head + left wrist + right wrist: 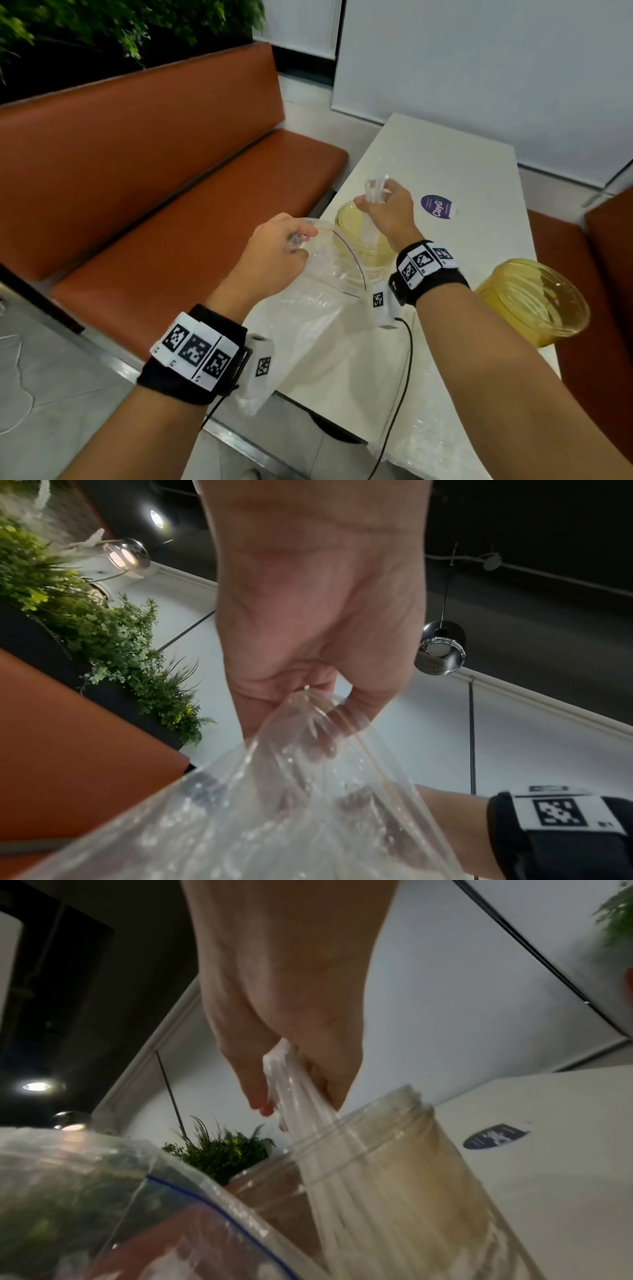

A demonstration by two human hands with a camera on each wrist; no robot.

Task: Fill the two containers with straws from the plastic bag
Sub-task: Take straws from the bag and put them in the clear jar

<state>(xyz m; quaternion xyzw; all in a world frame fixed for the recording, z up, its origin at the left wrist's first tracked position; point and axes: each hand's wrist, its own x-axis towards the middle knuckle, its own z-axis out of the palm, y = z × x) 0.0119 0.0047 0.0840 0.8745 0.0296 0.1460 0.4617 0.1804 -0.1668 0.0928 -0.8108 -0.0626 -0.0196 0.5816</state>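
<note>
My left hand pinches the bunched rim of a clear plastic bag and holds its mouth up off the white table. My right hand grips a bundle of clear wrapped straws, whose lower ends reach down into the far yellowish container. A second yellowish ribbed container stands to the right of my right forearm; I cannot tell what it holds.
An orange bench seat runs along the table's left side, with plants behind its backrest. A round purple sticker lies on the table beyond the containers. An orange seat sits at the right. Cables hang from both wrists.
</note>
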